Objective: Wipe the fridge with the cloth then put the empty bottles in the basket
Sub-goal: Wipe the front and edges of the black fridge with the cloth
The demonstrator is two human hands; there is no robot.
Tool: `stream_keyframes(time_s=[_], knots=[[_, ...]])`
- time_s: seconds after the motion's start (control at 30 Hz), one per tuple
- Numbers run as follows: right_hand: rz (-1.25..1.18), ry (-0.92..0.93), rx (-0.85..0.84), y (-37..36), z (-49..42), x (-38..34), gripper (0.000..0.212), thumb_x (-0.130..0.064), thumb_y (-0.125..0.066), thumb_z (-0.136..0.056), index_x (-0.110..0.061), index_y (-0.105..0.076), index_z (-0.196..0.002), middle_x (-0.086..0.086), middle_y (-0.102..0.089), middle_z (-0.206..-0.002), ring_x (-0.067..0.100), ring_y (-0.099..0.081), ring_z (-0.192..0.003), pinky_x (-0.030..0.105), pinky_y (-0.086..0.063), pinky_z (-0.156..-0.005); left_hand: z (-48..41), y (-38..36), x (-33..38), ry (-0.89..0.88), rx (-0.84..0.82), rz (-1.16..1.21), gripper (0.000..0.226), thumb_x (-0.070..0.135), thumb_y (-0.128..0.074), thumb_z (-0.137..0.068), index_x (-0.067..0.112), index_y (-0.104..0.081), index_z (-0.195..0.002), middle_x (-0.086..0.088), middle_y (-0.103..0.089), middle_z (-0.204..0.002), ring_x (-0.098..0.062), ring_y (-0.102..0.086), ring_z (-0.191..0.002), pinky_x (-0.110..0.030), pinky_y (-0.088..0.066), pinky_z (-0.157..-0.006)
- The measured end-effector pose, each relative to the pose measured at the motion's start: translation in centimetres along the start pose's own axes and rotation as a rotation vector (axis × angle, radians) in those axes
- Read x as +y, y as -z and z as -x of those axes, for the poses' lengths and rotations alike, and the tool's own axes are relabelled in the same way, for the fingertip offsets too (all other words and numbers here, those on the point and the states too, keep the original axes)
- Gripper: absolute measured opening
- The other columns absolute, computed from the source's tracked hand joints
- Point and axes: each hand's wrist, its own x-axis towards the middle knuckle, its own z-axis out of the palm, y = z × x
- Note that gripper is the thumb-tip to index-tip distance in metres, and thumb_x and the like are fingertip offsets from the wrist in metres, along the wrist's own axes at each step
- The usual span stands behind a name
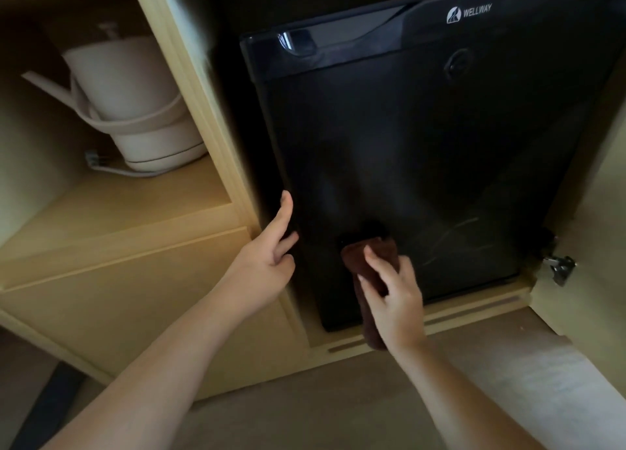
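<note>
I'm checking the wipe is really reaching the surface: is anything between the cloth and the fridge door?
Nothing visible. The right hand presses the brown cloth flat against the lower part of the black fridge door. The left hand rests at the door's left edge, clear of the cloth.

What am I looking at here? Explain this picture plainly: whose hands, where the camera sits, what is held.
There is no machine: a person wears a camera on the head, looking down at their own bare hands. The right hand presses a brown cloth against the lower part of a black mini fridge door, which is closed. The left hand rests open at the door's left edge. The fridge sits inside a wooden cabinet. On the shelf to the left stands a white kettle on its base. No bottles or basket show.
</note>
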Motion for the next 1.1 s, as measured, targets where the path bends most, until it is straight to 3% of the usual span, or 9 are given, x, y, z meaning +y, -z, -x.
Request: stream_keyframes(time_s=[0.1, 0.17, 0.3, 0.43, 0.6, 0.73, 0.83, 0.97, 1.1], knots=[[0.033, -0.096, -0.127, -0.2, 2.1, 0.4, 0.043, 0.0, -0.072, -0.073, -0.011, -0.063, -0.114, 0.011, -0.057, -0.097, 0.02, -0.061, -0.085, 0.025, -0.052, -0.072, 0.1, -0.1, 0.3, -0.007, 0.008, 0.007, 0.092, -0.003, -0.039, -0.091, 0.077, -0.002, -0.114, 0.058, -0.013, -0.116, 0.004, -0.034, -0.127, -0.002, -0.037, -0.077], [0.02, -0.102, -0.148, 0.4, 1.6, 0.2, 0.043, -0.002, -0.072, -0.075, -0.013, -0.062, -0.115, 0.01, -0.056, -0.098, 0.021, -0.061, -0.085, 0.025, -0.051, -0.075, 0.2, -0.1, 0.4, -0.005, 0.011, 0.014, 0.09, -0.002, -0.041, -0.091, 0.075, -0.002, -0.115, 0.054, -0.011, -0.121, 0.005, -0.035, -0.126, -0.001, -0.036, -0.078], [-0.12, -0.101, 0.077, 1.6, -3.9, -2.0, 0.044, -0.01, -0.067, -0.082, -0.021, -0.056, -0.123, 0.004, -0.049, -0.105, 0.012, -0.055, -0.096, 0.015, -0.042, -0.088, 0.2, -0.1, 0.4, -0.01, 0.014, 0.022, 0.089, 0.002, -0.045, -0.091, 0.077, -0.003, -0.113, 0.056, -0.014, -0.116, 0.006, -0.034, -0.126, -0.004, -0.036, -0.084], [-0.171, -0.047, 0.22, 1.1, -7.2, -3.7, 0.046, -0.012, -0.065, -0.084, -0.023, -0.052, -0.126, 0.003, -0.047, -0.111, 0.01, -0.053, -0.102, 0.016, -0.044, -0.088, 0.2, -0.2, 0.3, -0.013, 0.007, 0.031, 0.088, 0.003, -0.047, -0.091, 0.075, -0.004, -0.114, 0.057, -0.015, -0.115, 0.004, -0.034, -0.127, -0.018, -0.033, -0.1], [-0.078, 0.056, 0.047, -0.6, -2.0, -1.8, 0.046, -0.002, -0.072, -0.075, -0.012, -0.059, -0.118, 0.01, -0.053, -0.101, 0.017, -0.057, -0.091, 0.022, -0.049, -0.083, 0.2, -0.2, 0.5, -0.014, 0.009, 0.03, 0.087, 0.003, -0.048, -0.091, 0.073, -0.003, -0.117, 0.056, -0.015, -0.118, 0.005, -0.034, -0.126, -0.016, -0.034, -0.098], [0.007, 0.033, -0.113, -1.3, 0.6, -0.9, 0.043, -0.002, -0.076, -0.071, -0.009, -0.064, -0.112, 0.014, -0.058, -0.096, 0.023, -0.062, -0.084, 0.032, -0.057, -0.069, 0.7, -0.1, 1.0, -0.003, 0.01, 0.079, 0.083, 0.0, -0.048, -0.09, 0.064, -0.007, -0.122, 0.034, -0.014, -0.141, 0.001, -0.035, -0.128, -0.019, -0.032, -0.103], [0.032, 0.055, -0.132, -0.8, 0.1, -1.3, 0.043, -0.004, -0.075, -0.072, -0.01, -0.064, -0.113, 0.014, -0.059, -0.096, 0.024, -0.062, -0.084, 0.032, -0.057, -0.068, 1.5, 0.1, 1.2, 0.01, 0.003, 0.101, 0.082, -0.004, -0.047, -0.09, 0.054, -0.006, -0.129, 0.015, -0.019, -0.148, -0.003, -0.034, -0.13, -0.017, -0.031, -0.103], [-0.019, 0.164, -0.047, -1.6, -3.3, -4.1, 0.044, -0.012, -0.068, -0.081, -0.018, -0.057, -0.122, 0.011, -0.055, -0.102, 0.019, -0.058, -0.089, 0.027, -0.052, -0.078, 2.4, 1.1, 1.5, -0.007, 0.04, 0.142, 0.078, -0.01, -0.044, -0.088, 0.04, -0.008, -0.137, 0.008, -0.028, -0.147, -0.003, -0.037, -0.128, -0.019, -0.033, -0.103], [-0.057, 0.189, 0.038, -4.3, -3.4, -5.6, 0.041, -0.013, -0.067, -0.08, -0.015, -0.058, -0.12, 0.013, -0.055, -0.096, 0.022, -0.058, -0.082, 0.027, -0.052, -0.073, 3.1, 2.2, 2.2, -0.036, 0.064, 0.139, 0.075, -0.009, -0.045, -0.088, 0.033, -0.012, -0.141, 0.01, -0.031, -0.146, 0.0, -0.036, -0.128, -0.017, -0.031, -0.103]])
